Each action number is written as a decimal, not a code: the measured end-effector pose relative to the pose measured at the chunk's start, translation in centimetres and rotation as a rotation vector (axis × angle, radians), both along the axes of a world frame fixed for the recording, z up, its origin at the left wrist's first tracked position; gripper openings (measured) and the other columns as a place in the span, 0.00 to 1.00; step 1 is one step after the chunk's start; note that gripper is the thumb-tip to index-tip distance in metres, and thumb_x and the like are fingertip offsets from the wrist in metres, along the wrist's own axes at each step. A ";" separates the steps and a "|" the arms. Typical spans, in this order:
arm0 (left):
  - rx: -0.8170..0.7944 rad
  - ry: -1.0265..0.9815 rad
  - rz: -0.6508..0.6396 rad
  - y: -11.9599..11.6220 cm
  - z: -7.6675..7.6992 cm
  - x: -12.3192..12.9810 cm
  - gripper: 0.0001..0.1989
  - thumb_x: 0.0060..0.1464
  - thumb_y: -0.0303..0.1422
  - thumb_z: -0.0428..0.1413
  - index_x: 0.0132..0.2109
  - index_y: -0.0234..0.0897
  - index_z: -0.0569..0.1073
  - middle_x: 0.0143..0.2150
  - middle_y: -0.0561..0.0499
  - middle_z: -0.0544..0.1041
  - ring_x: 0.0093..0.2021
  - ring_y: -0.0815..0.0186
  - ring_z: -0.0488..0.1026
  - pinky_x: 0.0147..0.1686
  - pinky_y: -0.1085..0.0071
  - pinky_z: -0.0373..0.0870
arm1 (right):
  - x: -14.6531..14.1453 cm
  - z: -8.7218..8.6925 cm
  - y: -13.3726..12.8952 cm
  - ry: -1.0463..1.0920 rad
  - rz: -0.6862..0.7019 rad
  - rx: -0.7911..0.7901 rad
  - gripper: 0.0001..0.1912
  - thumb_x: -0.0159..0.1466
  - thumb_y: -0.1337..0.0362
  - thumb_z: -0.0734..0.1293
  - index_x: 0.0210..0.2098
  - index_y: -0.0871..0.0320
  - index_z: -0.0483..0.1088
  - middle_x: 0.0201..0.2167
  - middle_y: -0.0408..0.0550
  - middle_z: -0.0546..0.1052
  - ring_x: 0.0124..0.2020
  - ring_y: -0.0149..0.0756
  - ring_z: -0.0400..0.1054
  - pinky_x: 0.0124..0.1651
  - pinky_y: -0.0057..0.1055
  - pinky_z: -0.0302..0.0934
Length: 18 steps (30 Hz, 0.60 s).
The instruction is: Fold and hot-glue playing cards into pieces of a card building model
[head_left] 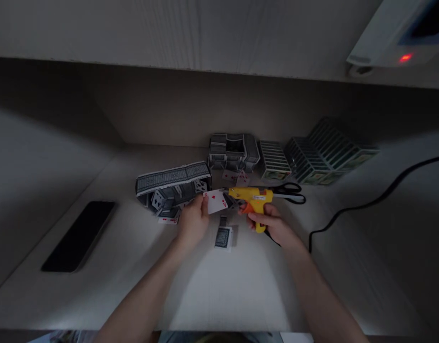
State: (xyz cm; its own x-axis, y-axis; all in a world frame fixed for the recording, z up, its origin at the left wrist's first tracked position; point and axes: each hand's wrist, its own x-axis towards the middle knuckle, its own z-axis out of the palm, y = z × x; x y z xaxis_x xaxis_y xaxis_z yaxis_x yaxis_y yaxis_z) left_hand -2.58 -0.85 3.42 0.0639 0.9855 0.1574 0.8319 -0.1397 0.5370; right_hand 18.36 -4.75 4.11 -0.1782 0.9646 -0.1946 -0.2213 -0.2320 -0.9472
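My left hand (pixel 193 219) pinches a playing card (pixel 215 202) with red marks, face up, just above the table. In my right hand (pixel 273 224) is a yellow glue gun (pixel 251 194) with an orange trigger, its nozzle pointing left at the card's upper right edge. Whether the nozzle touches the card I cannot tell. Left of the card stands a long structure built of playing cards (pixel 173 178), open at the front. A small stack of cards (pixel 224 237) lies face down between my forearms. Behind the glue gun are loose cards (pixel 243 178) and black-handled scissors (pixel 290 191).
A black phone (pixel 78 237) lies at the left. Along the back wall stand another card structure (pixel 234 151) and several stepped stacks (pixel 323 155). A black cable (pixel 380 195) runs down the right side. A shelf (pixel 169 33) overhangs, with a white device (pixel 387 43) showing a red light.
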 end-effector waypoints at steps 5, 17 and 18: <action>-0.001 0.039 0.007 0.0 -0.4 -0.1 0.17 0.61 0.36 0.39 0.36 0.35 0.70 0.26 0.48 0.74 0.25 0.66 0.69 0.24 0.72 0.54 | -0.4 -1.3 -0.5 0.079 -0.049 -0.007 0.13 0.53 0.56 0.69 0.34 0.57 0.71 0.31 0.46 0.73 0.19 0.24 0.55 0.20 0.26 0.49; -0.058 0.072 -0.031 -0.4 -0.4 0.2 0.17 0.61 0.38 0.38 0.37 0.36 0.69 0.29 0.47 0.75 0.28 0.65 0.70 0.27 0.71 0.55 | -1.6 -1.8 -0.5 -0.049 -0.062 -0.089 0.18 0.49 0.49 0.69 0.24 0.59 0.70 0.20 0.44 0.71 0.16 0.25 0.57 0.18 0.25 0.49; -0.078 0.055 -0.029 -0.4 -0.4 0.2 0.17 0.60 0.38 0.38 0.37 0.36 0.69 0.30 0.47 0.75 0.29 0.64 0.70 0.27 0.71 0.56 | -1.7 -1.8 -0.4 -0.043 -0.062 -0.085 0.18 0.48 0.49 0.69 0.23 0.59 0.69 0.22 0.44 0.72 0.16 0.25 0.57 0.18 0.26 0.49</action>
